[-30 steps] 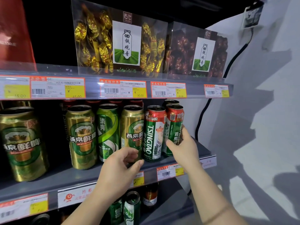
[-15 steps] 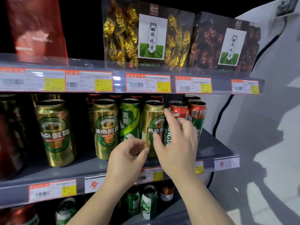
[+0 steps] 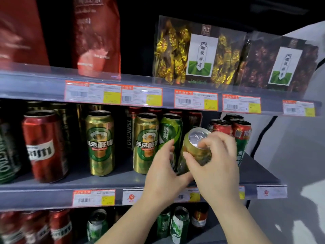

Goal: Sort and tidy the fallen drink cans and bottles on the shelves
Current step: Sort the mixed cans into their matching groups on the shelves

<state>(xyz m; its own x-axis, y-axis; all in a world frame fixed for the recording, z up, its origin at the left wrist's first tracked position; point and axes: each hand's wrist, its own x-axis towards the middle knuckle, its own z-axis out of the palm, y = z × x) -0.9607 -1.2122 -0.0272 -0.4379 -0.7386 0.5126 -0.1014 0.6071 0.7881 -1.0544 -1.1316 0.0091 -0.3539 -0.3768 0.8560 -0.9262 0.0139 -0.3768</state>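
A gold beer can (image 3: pixel 195 152) is tilted towards me on the middle shelf (image 3: pixel 109 180), its silver top showing. My right hand (image 3: pixel 214 166) grips it around the top and side. My left hand (image 3: pixel 163 175) holds its lower part from the left. Just left of it stand a green can (image 3: pixel 169 131) and another gold can (image 3: pixel 146 143), both upright. To its right stand red-and-green cans (image 3: pixel 241 136), partly hidden behind my right hand.
More upright cans fill the middle shelf: a gold one (image 3: pixel 100 143) and a red one (image 3: pixel 44 147) further left. The lower shelf holds several cans (image 3: pixel 179 224). Tea packs (image 3: pixel 198 53) and red bags (image 3: pixel 96 36) stand on the top shelf. A grey wall (image 3: pixel 290 164) is on the right.
The view has shifted left. My right hand left the red-and-green can and took the gold can by its top; both hands have tipped the gold can forward.
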